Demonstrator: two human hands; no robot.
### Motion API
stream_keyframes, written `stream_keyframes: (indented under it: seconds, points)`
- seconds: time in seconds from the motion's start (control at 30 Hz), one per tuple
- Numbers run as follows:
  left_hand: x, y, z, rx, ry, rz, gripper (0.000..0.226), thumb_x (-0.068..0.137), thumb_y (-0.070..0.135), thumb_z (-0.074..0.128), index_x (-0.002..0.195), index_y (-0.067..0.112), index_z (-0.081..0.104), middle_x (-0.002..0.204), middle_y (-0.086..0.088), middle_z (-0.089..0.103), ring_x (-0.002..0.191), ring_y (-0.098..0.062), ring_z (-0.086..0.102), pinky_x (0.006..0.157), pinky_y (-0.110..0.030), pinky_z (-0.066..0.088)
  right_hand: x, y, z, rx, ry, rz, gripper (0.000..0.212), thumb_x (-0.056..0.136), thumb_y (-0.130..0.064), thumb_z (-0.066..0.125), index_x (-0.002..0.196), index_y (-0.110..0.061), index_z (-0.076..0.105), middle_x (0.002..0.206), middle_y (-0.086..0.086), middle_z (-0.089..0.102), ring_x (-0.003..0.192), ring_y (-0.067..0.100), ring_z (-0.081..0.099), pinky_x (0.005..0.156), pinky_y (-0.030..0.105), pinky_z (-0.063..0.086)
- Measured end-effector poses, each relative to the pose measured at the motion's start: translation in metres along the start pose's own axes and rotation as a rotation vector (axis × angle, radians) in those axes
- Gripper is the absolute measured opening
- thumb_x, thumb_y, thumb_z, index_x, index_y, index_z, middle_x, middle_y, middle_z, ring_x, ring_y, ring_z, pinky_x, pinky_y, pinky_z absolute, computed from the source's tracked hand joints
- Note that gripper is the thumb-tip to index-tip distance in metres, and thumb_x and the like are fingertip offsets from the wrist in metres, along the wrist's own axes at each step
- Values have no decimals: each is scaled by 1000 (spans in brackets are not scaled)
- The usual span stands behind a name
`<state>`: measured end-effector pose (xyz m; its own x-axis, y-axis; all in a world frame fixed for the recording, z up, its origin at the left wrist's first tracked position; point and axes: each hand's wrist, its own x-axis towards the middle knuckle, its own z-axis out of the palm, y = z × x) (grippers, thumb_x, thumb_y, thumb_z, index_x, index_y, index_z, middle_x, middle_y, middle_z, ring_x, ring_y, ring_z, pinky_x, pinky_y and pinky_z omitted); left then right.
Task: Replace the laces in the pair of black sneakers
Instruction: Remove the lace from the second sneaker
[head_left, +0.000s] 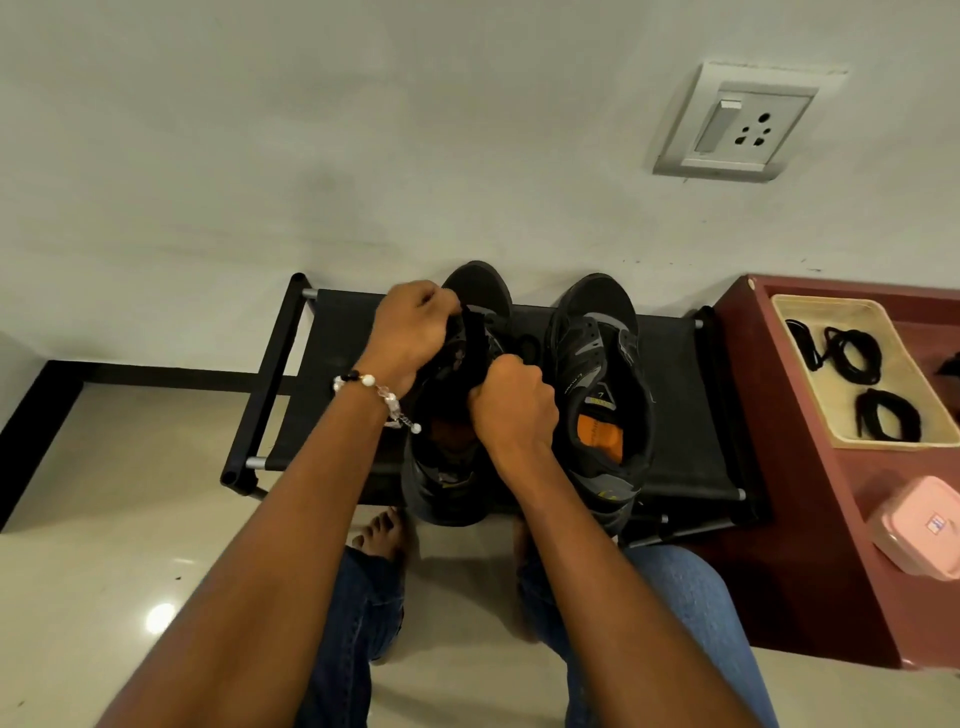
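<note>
both hands curl onto the left sneaker (452, 415) on the rack (675, 415), toe pointing away: left hand (410, 332) farther up its tongue, right hand (511, 402) nearer; spare laces (852, 353) lie well right.

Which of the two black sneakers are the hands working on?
The left sneaker; both hands grip it. The right sneaker stands untouched beside it.
</note>
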<state>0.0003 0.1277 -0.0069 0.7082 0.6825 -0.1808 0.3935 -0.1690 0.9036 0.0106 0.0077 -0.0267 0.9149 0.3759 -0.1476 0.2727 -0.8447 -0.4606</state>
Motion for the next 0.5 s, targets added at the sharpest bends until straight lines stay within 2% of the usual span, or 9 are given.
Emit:
stream_keyframes:
  seconds: [0.1,0.17,0.23,0.27,0.33,0.37,0.43,0.5]
  points:
    - [-7,22,-20,-593,30,-68,21,90,11,49,73,7,59,78,-8,64,75,-29,64,69,-38,52,-1,0,-1,6,0,9,27,98,-20,48,111,1,57,104,17,63,96,38,64,63,35,43]
    - [-11,32,-29,-949,18,-11,20,94,8,44,76,6,54,76,-7,61,65,-27,64,73,-41,57,-2,0,-2,5,1,2,25,98,-20,49,109,0,57,103,16,63,95,37,64,62,34,42]
    - [-14,37,-31,-1124,1,33,21,96,12,44,75,11,48,69,-4,54,50,-16,46,61,-34,54,-2,0,-2,9,0,-2,22,97,-19,49,107,-1,57,101,15,63,93,36,64,61,34,41]
    - [-14,37,-29,-1125,-9,32,23,97,16,45,74,14,45,66,-1,51,46,-12,37,52,-28,46,-2,0,-2,10,-1,-1,22,97,-19,49,107,0,57,101,15,63,93,36,64,61,35,42]
    - [-11,31,-23,-923,-13,33,24,99,23,49,75,17,45,60,3,48,43,-9,30,42,-22,30,-1,0,-2,1,-2,8,25,97,-19,49,110,0,57,102,15,63,94,37,64,63,36,45]
    - [-10,26,-19,-684,6,65,21,98,27,52,79,18,50,60,2,50,43,-9,33,41,-23,29,-1,0,-2,-6,-4,12,26,97,-19,49,111,1,57,104,16,63,96,37,64,64,36,45]
    - [-5,9,-10,-33,47,223,14,93,35,60,96,22,60,71,3,57,56,-10,49,53,-26,40,0,0,-2,-19,-14,13,27,96,-19,50,113,1,56,107,18,63,99,39,63,66,37,43]
    - [-2,-4,0,488,23,337,24,91,37,62,112,26,65,95,4,62,83,-13,59,73,-28,46,0,-1,-1,-28,-17,9,27,96,-18,50,114,2,56,108,18,63,100,39,63,66,37,43]
